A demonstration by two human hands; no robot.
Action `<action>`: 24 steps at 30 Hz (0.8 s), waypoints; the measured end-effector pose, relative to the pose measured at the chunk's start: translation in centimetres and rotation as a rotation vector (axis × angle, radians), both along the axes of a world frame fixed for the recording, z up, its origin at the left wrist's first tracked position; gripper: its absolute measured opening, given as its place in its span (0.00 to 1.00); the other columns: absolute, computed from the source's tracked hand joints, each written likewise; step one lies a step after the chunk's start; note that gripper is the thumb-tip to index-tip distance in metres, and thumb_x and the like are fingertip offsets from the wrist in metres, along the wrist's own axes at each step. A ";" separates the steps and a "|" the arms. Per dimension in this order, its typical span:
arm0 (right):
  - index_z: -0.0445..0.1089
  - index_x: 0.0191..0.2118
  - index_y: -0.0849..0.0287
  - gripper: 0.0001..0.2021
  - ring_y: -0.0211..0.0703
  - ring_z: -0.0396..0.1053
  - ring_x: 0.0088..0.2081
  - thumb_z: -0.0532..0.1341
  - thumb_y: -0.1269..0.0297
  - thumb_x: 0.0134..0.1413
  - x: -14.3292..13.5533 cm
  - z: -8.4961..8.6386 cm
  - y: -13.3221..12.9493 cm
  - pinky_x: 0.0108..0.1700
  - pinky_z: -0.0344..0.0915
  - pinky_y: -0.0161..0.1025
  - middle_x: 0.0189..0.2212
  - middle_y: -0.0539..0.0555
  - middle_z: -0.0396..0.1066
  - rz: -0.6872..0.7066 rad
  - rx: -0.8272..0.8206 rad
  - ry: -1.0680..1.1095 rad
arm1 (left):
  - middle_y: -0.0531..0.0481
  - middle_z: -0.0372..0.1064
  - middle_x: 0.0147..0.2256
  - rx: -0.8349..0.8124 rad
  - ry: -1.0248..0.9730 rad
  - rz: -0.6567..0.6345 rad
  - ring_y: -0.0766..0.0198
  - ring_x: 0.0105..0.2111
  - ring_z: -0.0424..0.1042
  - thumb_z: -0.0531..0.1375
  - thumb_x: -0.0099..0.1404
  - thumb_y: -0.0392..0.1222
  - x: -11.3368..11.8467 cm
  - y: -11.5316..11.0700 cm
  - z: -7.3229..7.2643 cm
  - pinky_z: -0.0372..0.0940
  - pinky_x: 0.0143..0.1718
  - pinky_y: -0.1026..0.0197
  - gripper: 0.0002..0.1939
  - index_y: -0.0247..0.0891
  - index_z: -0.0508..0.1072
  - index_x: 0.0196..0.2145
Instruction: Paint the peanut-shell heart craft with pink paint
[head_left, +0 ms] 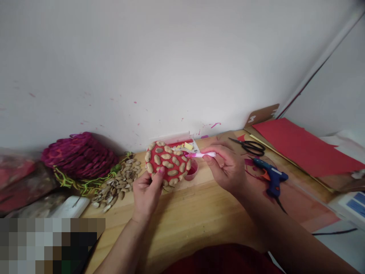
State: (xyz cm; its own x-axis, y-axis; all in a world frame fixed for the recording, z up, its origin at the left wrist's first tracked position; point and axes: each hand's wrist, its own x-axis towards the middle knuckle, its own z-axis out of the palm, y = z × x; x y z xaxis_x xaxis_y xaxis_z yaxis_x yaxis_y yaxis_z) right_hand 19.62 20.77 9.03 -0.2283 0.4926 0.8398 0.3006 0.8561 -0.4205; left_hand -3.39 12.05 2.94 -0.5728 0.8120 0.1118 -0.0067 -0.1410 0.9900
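Observation:
A round red piece (157, 166) covered with several peanut shells is tilted up in front of me. My left hand (148, 190) is closed on its lower left edge, thumb on the front. Between the fingers of my right hand (225, 165) is a white brush (209, 154) with a pink tip, which points left at the piece's right edge. Whether the tip touches a shell cannot be made out. Just behind and below that edge stands a small cup (194, 172) with pink-red contents, partly hidden by the piece.
Loose peanut shells (124, 183) lie left, beside stacked magenta pieces (81, 156) and a white device (72, 206). Scissors (252, 146), a blue glue gun (274, 178) with a cord and red sheets (302, 146) lie right. A paint-spotted wall (171, 68) rises behind.

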 end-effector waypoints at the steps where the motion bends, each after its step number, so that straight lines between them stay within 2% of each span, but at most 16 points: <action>1: 0.78 0.43 0.55 0.04 0.46 0.77 0.41 0.64 0.68 0.67 0.0 0.0 0.0 0.45 0.74 0.45 0.36 0.53 0.81 -0.004 0.002 -0.003 | 0.57 0.57 0.17 -0.002 -0.012 -0.001 0.71 0.19 0.50 0.72 0.60 0.59 0.0 0.0 0.0 0.47 0.19 0.66 0.26 0.37 0.70 0.20; 6: 0.78 0.43 0.54 0.05 0.47 0.78 0.41 0.64 0.68 0.67 0.0 0.0 0.0 0.45 0.75 0.46 0.37 0.53 0.82 -0.025 0.005 0.007 | 0.57 0.59 0.18 -0.013 -0.036 -0.001 0.71 0.19 0.51 0.72 0.59 0.60 0.1 0.1 0.1 0.48 0.19 0.66 0.25 0.37 0.72 0.22; 12: 0.78 0.43 0.53 0.05 0.47 0.78 0.41 0.64 0.69 0.66 0.0 0.0 0.1 0.46 0.75 0.46 0.37 0.53 0.82 -0.033 0.048 0.005 | 0.57 0.58 0.17 -0.023 -0.018 0.009 0.71 0.18 0.50 0.72 0.59 0.59 0.0 0.2 0.1 0.47 0.18 0.65 0.26 0.38 0.69 0.20; 16: 0.78 0.43 0.53 0.04 0.47 0.78 0.41 0.65 0.68 0.66 -0.1 -0.1 0.1 0.45 0.75 0.46 0.37 0.53 0.82 -0.015 0.015 0.023 | 0.57 0.57 0.16 -0.021 -0.042 0.000 0.72 0.17 0.50 0.72 0.60 0.59 0.0 0.2 0.0 0.46 0.18 0.65 0.26 0.38 0.67 0.19; 20: 0.78 0.43 0.54 0.04 0.47 0.77 0.42 0.64 0.68 0.67 -0.1 -0.2 0.1 0.46 0.75 0.46 0.37 0.53 0.82 -0.016 -0.006 0.026 | 0.58 0.58 0.16 -0.016 -0.080 -0.002 0.72 0.17 0.50 0.73 0.59 0.58 0.1 0.2 0.0 0.46 0.18 0.66 0.25 0.38 0.70 0.21; 24: 0.78 0.43 0.53 0.05 0.47 0.78 0.41 0.64 0.68 0.67 -0.1 -0.2 0.1 0.45 0.75 0.47 0.37 0.53 0.82 -0.026 -0.011 0.027 | 0.57 0.59 0.17 -0.013 -0.048 -0.012 0.71 0.18 0.51 0.72 0.61 0.57 -0.1 0.1 -0.2 0.47 0.19 0.66 0.26 0.37 0.69 0.20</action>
